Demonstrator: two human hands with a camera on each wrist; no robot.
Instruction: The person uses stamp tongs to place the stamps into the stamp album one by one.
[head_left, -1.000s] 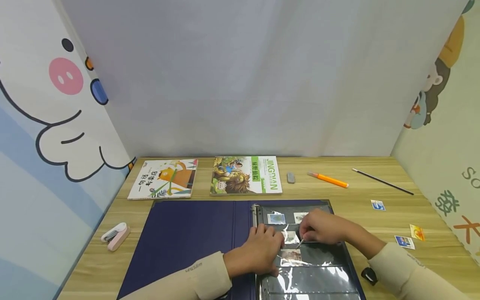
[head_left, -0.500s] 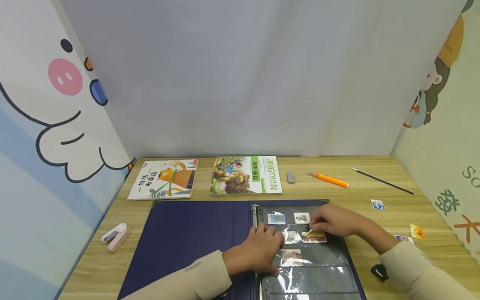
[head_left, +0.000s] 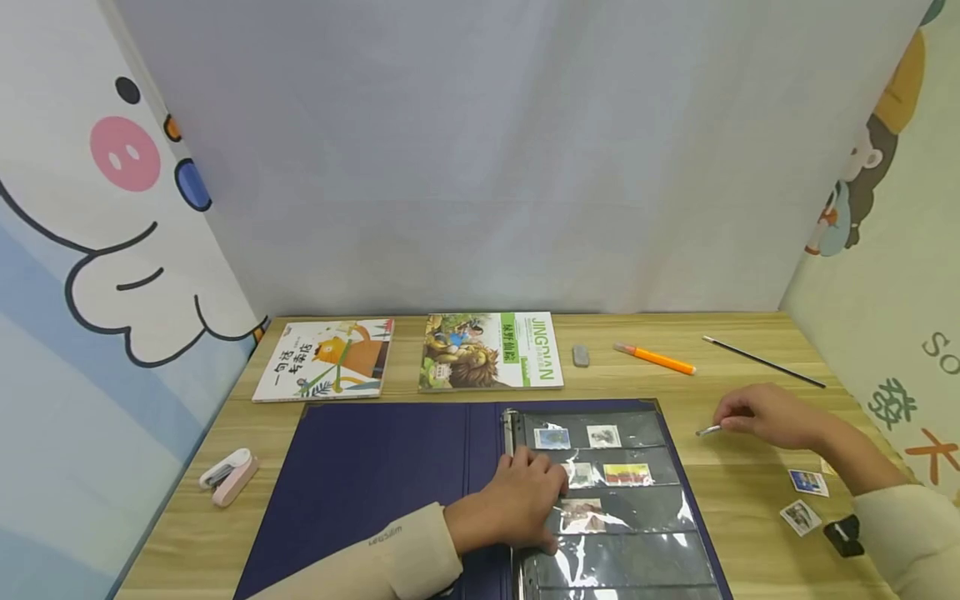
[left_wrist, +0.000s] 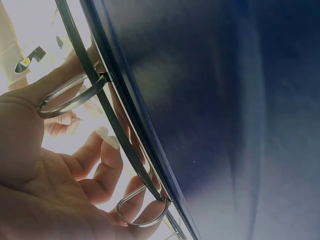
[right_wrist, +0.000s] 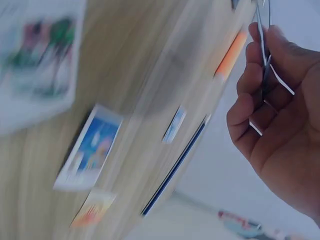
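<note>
Wooden desk; tweezers in right hand's grip, beside album.

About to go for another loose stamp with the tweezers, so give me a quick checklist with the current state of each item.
1. Tweezers held in the right hand: ok.
2. Tweezer tips free of any stamp: ok in the head view.
3. Left hand holding the album page flat beside the binder rings: ok.
4. Yellow and red stamp seated in its pocket row: ok.
5. Loose stamps on the table near the right hand: ok, at least two show.
6. Free pocket space for the next stamp: ok, lower rows look empty.
</note>
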